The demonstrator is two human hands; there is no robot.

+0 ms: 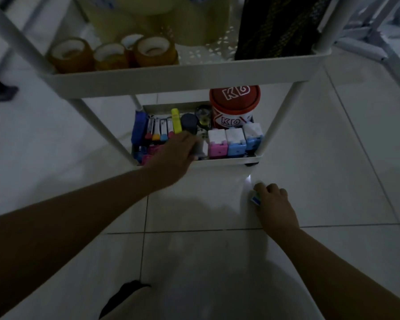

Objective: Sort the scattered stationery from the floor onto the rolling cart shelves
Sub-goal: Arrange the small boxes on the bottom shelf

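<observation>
A white rolling cart stands in front of me, its bottom shelf packed with stationery: small pink and blue boxes, coloured markers, a yellow highlighter. My left hand reaches into this shelf, fingers closed on a small white and grey item beside the pink box. My right hand rests on the floor tiles to the right of the cart. It grips a small white and blue item, mostly hidden by the fingers.
The middle shelf holds several brown tape rolls, a big pale roll and a dark patterned bag. A red KB tub stands at the back of the bottom shelf. A black scrap lies on the floor near me.
</observation>
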